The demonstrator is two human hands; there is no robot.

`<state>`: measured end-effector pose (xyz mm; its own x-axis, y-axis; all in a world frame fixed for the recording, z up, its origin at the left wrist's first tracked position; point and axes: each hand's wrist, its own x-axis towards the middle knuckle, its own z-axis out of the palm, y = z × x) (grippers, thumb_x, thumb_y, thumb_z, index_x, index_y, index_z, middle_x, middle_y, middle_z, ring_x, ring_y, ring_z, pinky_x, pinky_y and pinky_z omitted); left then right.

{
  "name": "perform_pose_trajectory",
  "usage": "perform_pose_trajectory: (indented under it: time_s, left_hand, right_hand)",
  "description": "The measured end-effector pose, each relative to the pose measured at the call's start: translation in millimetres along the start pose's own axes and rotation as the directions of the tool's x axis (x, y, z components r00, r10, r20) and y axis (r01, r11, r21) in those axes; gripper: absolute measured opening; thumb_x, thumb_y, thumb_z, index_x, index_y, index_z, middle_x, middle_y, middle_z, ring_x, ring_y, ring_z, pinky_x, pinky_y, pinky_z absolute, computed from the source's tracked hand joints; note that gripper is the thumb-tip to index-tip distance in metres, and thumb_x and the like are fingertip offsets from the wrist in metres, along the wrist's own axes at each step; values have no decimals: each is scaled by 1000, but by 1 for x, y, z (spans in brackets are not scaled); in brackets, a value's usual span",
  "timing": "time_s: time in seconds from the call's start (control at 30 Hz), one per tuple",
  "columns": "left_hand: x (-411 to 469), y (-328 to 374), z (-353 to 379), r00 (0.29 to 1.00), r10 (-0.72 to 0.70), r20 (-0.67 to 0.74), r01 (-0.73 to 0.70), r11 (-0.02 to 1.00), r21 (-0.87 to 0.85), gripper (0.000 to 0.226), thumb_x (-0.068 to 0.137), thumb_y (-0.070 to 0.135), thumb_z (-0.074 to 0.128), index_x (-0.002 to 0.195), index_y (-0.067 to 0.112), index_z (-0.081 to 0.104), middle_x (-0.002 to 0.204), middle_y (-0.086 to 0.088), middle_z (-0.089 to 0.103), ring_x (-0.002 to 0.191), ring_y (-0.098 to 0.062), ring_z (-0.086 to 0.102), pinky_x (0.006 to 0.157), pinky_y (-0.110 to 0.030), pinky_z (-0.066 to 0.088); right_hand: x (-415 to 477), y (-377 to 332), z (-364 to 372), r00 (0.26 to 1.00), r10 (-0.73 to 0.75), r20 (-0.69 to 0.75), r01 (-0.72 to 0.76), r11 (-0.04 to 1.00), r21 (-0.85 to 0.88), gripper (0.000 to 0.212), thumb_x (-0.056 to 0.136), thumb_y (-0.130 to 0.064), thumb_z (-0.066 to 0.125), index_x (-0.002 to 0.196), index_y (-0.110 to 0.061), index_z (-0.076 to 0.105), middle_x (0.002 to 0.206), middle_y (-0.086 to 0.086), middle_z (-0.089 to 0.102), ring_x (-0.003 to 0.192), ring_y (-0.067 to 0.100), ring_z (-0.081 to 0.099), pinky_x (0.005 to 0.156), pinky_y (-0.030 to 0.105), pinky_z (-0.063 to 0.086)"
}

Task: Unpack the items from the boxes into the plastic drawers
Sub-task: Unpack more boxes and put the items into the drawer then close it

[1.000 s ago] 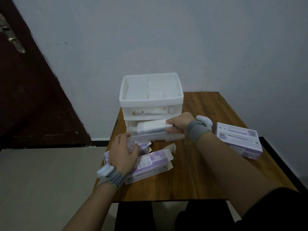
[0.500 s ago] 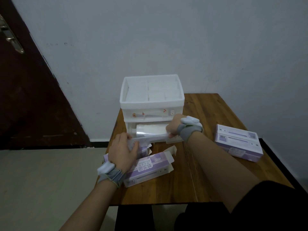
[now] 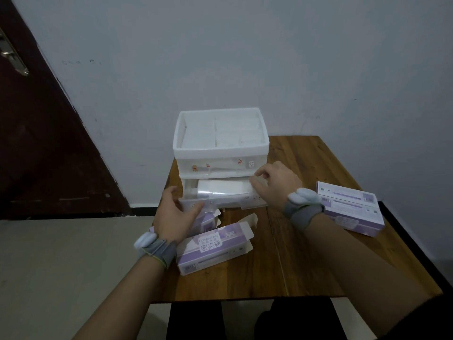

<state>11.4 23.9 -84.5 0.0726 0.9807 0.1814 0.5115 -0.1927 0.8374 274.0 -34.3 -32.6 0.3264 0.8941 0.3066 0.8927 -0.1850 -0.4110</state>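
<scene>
A white translucent drawer unit (image 3: 220, 148) stands at the back of the wooden table. Its lower drawer (image 3: 230, 203) is pulled out toward me. A white roll of plastic bags (image 3: 223, 190) lies lengthwise inside it. My right hand (image 3: 274, 185) is at the roll's right end, thumb and fingers pinched on it. My left hand (image 3: 174, 212) grips the drawer's front left corner, thumb on the front panel. An opened purple box (image 3: 213, 246) lies in front of the drawer. A second opened box (image 3: 207, 220) is partly hidden under my left hand.
Two closed purple boxes (image 3: 350, 207) lie stacked side by side at the table's right edge. The unit's open top tray (image 3: 262, 133) holds white packets. A dark door (image 3: 36, 143) is at the left, a grey wall behind. The table's front edge (image 3: 245, 296) is near me.
My right hand carried the roll from above the drawer front down into the pulled-out lower drawer. My left hand stayed at the drawer's left corner.
</scene>
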Motion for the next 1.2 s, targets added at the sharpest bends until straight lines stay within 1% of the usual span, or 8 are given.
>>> perform_pose_trajectory:
  time_s: [0.1, 0.2, 0.33, 0.53, 0.67, 0.83, 1.03, 1.2]
  left_hand:
    - [8, -2, 0, 1000, -12, -4, 12, 1000, -20, 85, 68, 54, 80, 136, 25, 37, 98, 13, 57, 93, -15, 61, 77, -30, 52]
    - [16, -5, 2, 1000, -11, 4, 11, 1000, -27, 86, 68, 57, 79, 135, 27, 35, 99, 12, 58, 93, -14, 61, 77, -29, 51]
    - [29, -8, 7, 1000, -5, -10, 5, 999, -36, 85, 66, 59, 79, 134, 27, 37, 105, 9, 59, 92, -13, 61, 73, -26, 51]
    - [55, -8, 20, 988, -105, -111, 98, 993, -69, 83, 67, 60, 76, 131, 20, 42, 115, -1, 54, 97, -17, 57, 78, -29, 45]
    - [63, -12, 25, 981, -168, -97, 162, 984, -69, 86, 67, 68, 72, 131, 18, 43, 114, 2, 54, 95, -15, 55, 76, -29, 43]
    - [61, -21, 27, 976, -210, -50, 210, 978, -19, 89, 68, 76, 60, 131, 16, 42, 111, 2, 58, 95, -19, 58, 77, -31, 44]
    - [46, -27, 29, 981, -191, 40, 187, 978, 92, 48, 73, 79, 44, 90, 35, 48, 87, 19, 59, 84, -13, 59, 76, -33, 46]
    - [43, -31, 28, 970, -163, 182, 167, 986, -9, 62, 80, 64, 52, 131, 30, 49, 126, 6, 62, 116, -19, 57, 103, -44, 42]
  right_hand:
    - [-3, 16, 3, 996, 70, 50, -77, 984, 158, 65, 72, -47, 63, 131, -37, 38, 134, -5, 41, 103, 14, 55, 80, 35, 56]
    - [-1, 26, 13, 978, 136, 157, -177, 941, 287, 98, 67, -37, 76, 147, -31, 20, 155, 1, 20, 140, 25, 28, 111, 47, 35]
    - [7, 32, 28, 954, 225, 198, -279, 905, 321, 116, 65, -45, 84, 151, -28, 8, 159, 4, 12, 144, 28, 19, 114, 50, 29]
    - [20, 31, 49, 950, 261, 171, -308, 871, 383, 111, 69, -54, 79, 152, -19, 13, 157, 11, 21, 142, 31, 27, 111, 52, 35]
    - [29, 28, 53, 952, 229, 204, -301, 831, 468, 106, 66, -56, 78, 149, -17, 23, 151, 7, 37, 135, 27, 41, 103, 53, 45]
    - [22, 29, 65, 933, 317, 169, -359, 836, 414, 112, 66, -66, 73, 151, -17, 19, 153, 7, 34, 137, 27, 37, 108, 50, 40]
    - [13, 27, 66, 904, 397, 159, -427, 816, 389, 100, 71, -63, 71, 147, -14, 27, 144, 9, 47, 127, 28, 49, 102, 41, 45]
    - [6, 30, 60, 895, 374, 244, -446, 775, 448, 76, 85, -40, 68, 147, -18, 31, 133, 7, 58, 116, 25, 58, 92, 37, 51]
